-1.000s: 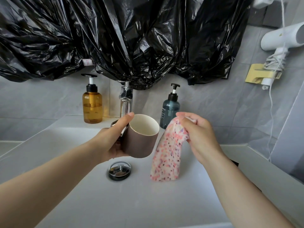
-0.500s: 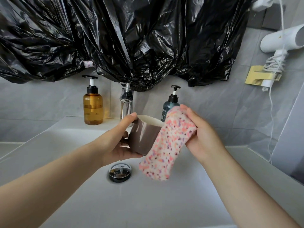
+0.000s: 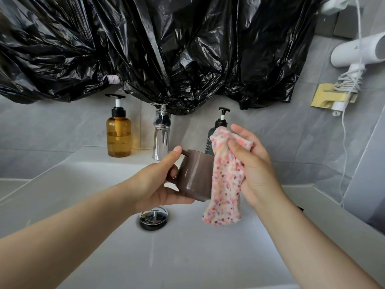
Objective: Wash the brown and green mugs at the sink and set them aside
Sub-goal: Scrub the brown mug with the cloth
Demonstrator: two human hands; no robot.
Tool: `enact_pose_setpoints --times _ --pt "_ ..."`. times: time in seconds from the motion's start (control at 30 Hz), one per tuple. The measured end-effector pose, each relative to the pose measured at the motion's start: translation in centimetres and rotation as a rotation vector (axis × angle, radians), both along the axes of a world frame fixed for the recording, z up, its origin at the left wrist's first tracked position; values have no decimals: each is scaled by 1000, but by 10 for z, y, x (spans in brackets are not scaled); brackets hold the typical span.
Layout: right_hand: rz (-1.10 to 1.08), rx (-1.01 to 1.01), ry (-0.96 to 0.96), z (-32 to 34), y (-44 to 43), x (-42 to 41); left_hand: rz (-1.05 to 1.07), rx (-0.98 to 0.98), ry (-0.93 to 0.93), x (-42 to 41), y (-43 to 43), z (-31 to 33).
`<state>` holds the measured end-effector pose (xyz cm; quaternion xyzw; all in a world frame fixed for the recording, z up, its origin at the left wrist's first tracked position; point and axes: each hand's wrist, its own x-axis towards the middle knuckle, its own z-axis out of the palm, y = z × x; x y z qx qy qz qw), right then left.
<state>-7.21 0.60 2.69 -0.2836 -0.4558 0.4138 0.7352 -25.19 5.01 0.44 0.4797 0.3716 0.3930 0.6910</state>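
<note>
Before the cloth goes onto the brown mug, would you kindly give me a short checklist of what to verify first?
1. The left hand holds the brown mug firmly, with fingers through the handle and the thumb on top: ok.
2. The right hand grips the speckled cloth: ok.
3. The mug is held over the sink, so drips land in the basin: ok.
4. Water is running from the faucet: not ok, no stream shows.
5. There is soap on the cloth: cannot tell.
6. The mug's inside is reachable: cannot tell, its mouth is hidden behind the cloth.
</note>
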Motion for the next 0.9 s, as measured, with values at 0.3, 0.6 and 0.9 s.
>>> enact_pose_setpoints --times 0.3,0.6,0.9 --pt "-497 92 -527 -14 9 -3 -86 18 -3 4 -10 -2" --pt "-212 -56 -787 -22 15 18 -38 -8 -119 2 -8 -1" --pt "-428 94 -476 -5 12 12 45 53 -74 2 -5 0"
